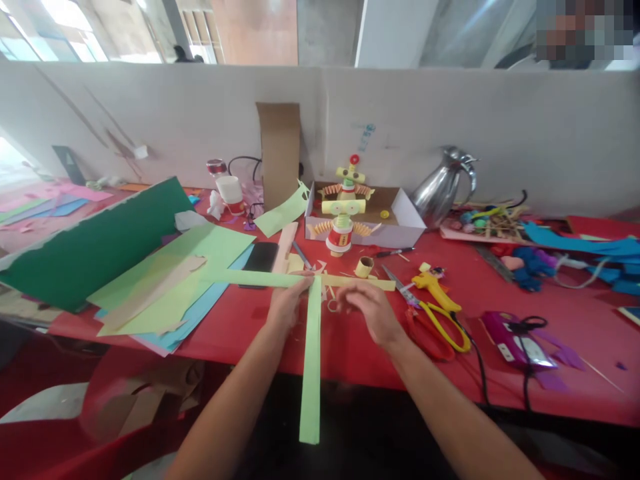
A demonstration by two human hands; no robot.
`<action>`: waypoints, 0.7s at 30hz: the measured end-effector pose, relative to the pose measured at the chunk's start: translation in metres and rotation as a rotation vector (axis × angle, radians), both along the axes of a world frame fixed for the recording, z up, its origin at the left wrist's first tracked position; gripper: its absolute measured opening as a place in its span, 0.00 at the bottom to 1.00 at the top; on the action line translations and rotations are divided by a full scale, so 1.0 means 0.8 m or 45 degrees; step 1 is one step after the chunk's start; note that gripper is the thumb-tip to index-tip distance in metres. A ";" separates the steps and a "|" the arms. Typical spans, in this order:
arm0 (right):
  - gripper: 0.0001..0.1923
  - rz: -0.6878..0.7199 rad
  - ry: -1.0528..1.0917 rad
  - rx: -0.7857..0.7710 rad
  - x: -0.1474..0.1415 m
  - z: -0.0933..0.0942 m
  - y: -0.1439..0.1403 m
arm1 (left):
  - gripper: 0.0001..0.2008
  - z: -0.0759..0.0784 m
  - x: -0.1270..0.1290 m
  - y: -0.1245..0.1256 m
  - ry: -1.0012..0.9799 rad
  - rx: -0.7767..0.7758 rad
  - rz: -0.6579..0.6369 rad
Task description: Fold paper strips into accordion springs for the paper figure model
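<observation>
My left hand (290,300) is closed on paper strips where they meet at a corner. One pale green strip (311,373) hangs toward me, and another green strip (250,277) stretches left. A yellowish strip (373,283) runs out to the right from the same spot. Just below that strip is my right hand (370,307), its fingers loosely curved and apart, with nothing visible in them. Beyond the hands stands a paper figure (342,227) with pleated arms, a second similar one (349,175) behind it. A short paper ring (365,267) sits near my right hand.
Scissors (445,323) and a yellow glue gun (436,291) lie right of my hands, near a purple device (517,340) with cords. Coloured paper sheets (220,243) and a green board (100,247) are at left. A white box (400,230) and steel jug (443,190) stand behind.
</observation>
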State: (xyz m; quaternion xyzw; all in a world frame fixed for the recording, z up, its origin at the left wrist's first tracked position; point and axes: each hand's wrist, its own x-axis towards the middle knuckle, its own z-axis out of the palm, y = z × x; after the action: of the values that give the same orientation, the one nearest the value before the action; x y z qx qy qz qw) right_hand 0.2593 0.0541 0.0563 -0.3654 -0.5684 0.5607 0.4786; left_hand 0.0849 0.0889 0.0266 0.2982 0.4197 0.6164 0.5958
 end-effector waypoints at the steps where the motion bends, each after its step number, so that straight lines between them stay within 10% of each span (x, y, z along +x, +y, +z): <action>1: 0.06 -0.101 0.019 -0.111 -0.003 -0.002 0.013 | 0.18 0.000 0.001 0.000 0.044 0.031 0.013; 11: 0.15 -0.308 0.079 -0.139 -0.038 -0.045 0.051 | 0.24 0.003 0.003 -0.003 0.111 0.116 -0.099; 21: 0.15 -0.246 0.143 -0.146 -0.022 -0.034 0.048 | 0.16 0.002 -0.001 -0.003 0.305 0.094 -0.328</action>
State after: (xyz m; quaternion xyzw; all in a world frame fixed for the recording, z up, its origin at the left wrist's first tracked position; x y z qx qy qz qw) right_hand 0.2414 0.0923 0.0290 -0.4133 -0.4699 0.5632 0.5396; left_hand 0.0840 0.0861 0.0282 0.4423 0.4231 0.5101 0.6043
